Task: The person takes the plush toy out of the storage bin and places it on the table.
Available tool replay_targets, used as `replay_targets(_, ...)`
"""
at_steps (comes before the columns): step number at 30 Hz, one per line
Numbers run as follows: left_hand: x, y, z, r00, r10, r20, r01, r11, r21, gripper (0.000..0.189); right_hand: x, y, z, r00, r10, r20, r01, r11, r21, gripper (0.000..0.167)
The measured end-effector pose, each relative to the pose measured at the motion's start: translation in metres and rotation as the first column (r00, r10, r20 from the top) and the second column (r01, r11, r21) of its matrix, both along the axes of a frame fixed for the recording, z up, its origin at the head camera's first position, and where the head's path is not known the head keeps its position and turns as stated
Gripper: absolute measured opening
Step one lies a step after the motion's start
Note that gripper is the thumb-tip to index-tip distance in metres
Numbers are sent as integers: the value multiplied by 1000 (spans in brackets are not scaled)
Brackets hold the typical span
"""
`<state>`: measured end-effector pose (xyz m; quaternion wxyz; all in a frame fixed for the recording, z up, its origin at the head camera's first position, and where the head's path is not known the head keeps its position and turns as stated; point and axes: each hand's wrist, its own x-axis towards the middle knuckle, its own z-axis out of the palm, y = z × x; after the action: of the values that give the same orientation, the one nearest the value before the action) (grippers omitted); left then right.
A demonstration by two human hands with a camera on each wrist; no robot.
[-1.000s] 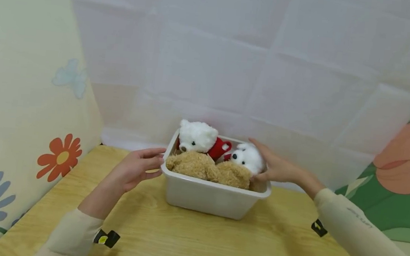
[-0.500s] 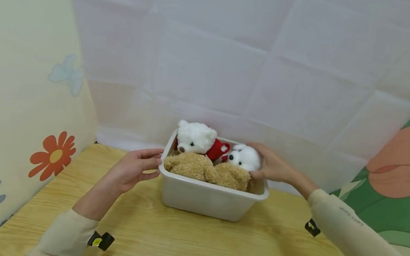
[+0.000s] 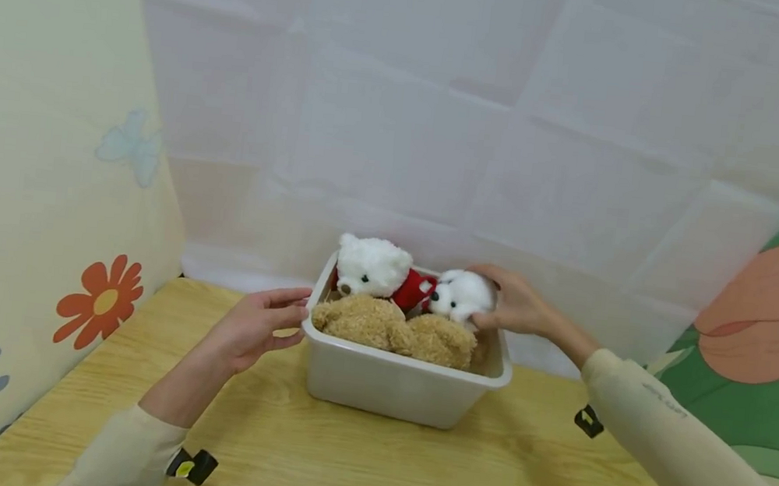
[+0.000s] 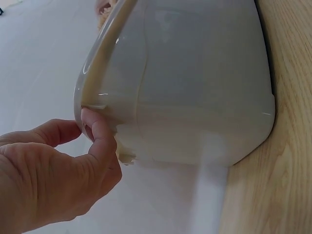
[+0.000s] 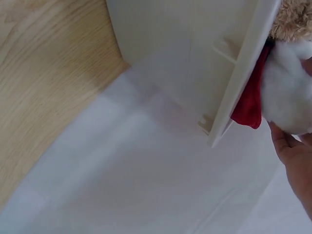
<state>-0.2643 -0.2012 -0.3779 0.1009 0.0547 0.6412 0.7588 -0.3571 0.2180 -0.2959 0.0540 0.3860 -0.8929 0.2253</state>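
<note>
A white plastic bin stands on the table and holds several plush toys. My right hand grips the head of a white plush dog at the bin's right end, thumb in front and fingers behind. In the right wrist view, red cloth hangs from this toy over the rim. My left hand pinches the left rim, with fingertips curled under its lip. A white plush bear in red lies at the back left. Light brown plush toys fill the front, their faces hidden.
The wooden table runs under the bin. White cloth hangs close behind it. Flower-printed panels stand at the left and right. A small black device sits on the left sleeve.
My right hand has closed more firmly round the white plush dog's head, which has shifted slightly left and up. The left hand stays at the rim. The head view has shifted a little.
</note>
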Motion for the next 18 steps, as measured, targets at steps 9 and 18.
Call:
replay_targets(9,2,0,-2,1000,-18,1,18,1000,10,55,-5,-7,20,999,46,-29,-46,999,-14,65)
replay_targets(18,3,-5,-2,1000,-18,-9,18,1000,8,55,-11,-11,34,999,28,-30,-29,999,-34,62)
